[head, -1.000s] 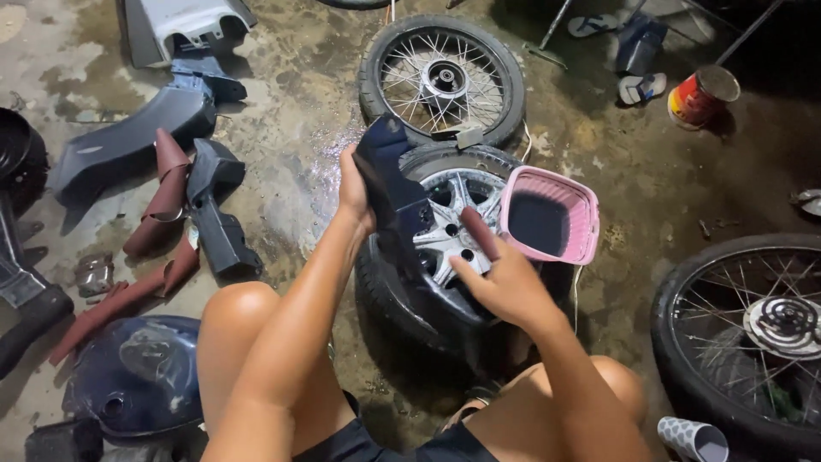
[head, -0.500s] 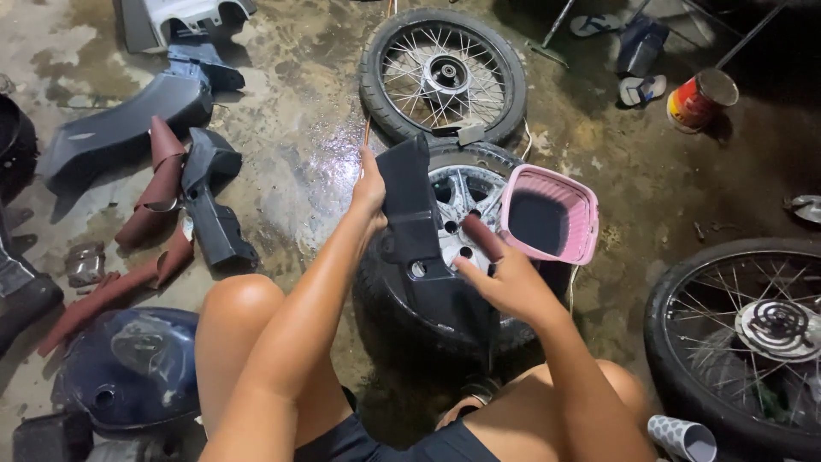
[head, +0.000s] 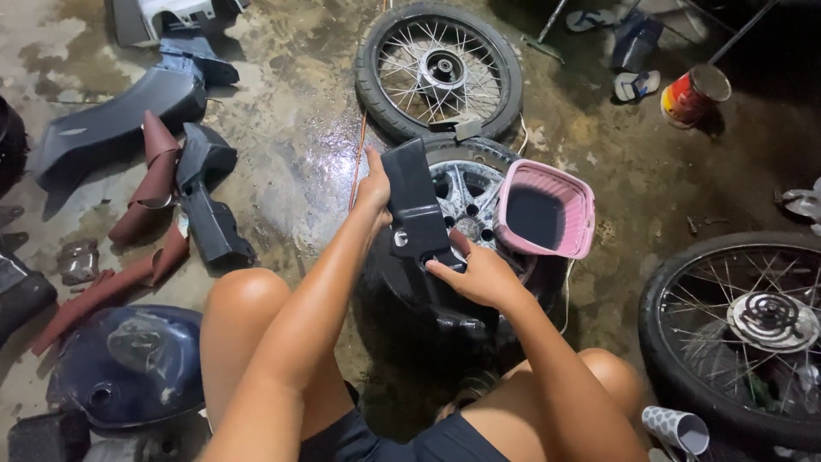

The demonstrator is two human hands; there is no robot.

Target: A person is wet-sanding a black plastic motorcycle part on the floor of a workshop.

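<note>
Both hands on black plastic panel (head: 416, 205), held above cast wheel (head: 466, 201). Left hand (head: 374, 184) clasps upper left edge; right hand (head: 479, 275) pinches lower end. Panel long axis runs away from body, slightly tilted. Pink basket (head: 547, 214) just right.

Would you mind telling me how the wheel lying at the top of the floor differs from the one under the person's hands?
The spoked wheel has thin wire spokes; the alloy wheel has thick cast arms. The spoked wheel lies in full view with only a small grey piece on its lower rim, whereas the alloy wheel is partly covered by the black panel and the pink basket. Both lie flat with black tyres fitted.
</note>
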